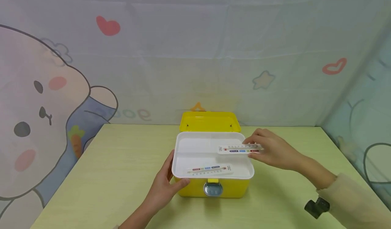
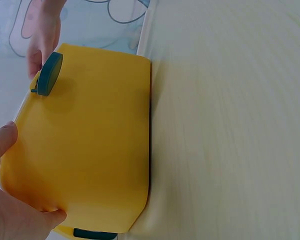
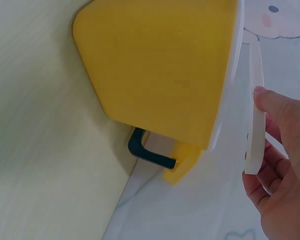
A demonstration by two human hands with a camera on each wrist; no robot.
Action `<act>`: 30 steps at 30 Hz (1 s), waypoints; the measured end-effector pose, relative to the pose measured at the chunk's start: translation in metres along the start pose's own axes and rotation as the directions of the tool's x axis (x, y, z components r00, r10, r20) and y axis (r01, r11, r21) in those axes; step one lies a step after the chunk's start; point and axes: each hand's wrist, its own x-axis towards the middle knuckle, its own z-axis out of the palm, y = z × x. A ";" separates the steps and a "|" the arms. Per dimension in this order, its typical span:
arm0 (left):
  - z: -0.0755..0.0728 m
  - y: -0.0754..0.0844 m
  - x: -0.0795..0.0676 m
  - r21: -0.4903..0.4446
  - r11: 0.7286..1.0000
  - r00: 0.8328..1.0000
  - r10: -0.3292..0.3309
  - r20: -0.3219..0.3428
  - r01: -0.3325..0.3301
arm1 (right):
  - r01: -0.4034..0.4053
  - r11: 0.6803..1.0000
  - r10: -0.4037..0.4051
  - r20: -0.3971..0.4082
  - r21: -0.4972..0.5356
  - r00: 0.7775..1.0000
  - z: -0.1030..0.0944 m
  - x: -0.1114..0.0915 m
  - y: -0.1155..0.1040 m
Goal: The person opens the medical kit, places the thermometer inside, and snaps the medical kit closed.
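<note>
A yellow storage box (image 1: 232, 188) with a grey clasp (image 1: 212, 189) stands on the table, its lid (image 1: 210, 122) tipped back. A white tray (image 1: 195, 144) fills its top. Along the tray's front lies a flat white thermometer (image 1: 210, 169) with coloured labels. My right hand (image 1: 273, 151) pinches a second such thermometer (image 1: 239, 149) by its right end, over the tray's right side; the right wrist view shows that thermometer (image 3: 256, 115) edge-on, apart from the box. At the box's left side, my left hand (image 1: 163, 185) holds the front left corner, thumb on the front.
The pale wooden table (image 1: 122, 168) extends on both sides of the box. Behind it hangs a printed cloth (image 1: 183, 52), with another cloth (image 1: 366, 120) along the right. A dark handle (image 3: 152, 156) shows on the box in the right wrist view.
</note>
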 end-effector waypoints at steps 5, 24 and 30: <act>0.000 0.000 0.000 -0.004 1.000 1.000 0.007 0.004 -0.007 | -0.024 1.000 0.024 0.008 0.020 1.000 0.004 0.005 -0.008; 0.000 -0.002 0.001 -0.014 1.000 1.000 0.018 0.003 -0.018 | -0.024 1.000 0.023 0.056 0.008 0.998 0.022 0.020 -0.033; 0.000 -0.002 0.000 -0.017 1.000 1.000 0.020 0.003 -0.020 | -0.037 0.999 0.037 0.067 0.003 0.997 0.022 0.023 -0.038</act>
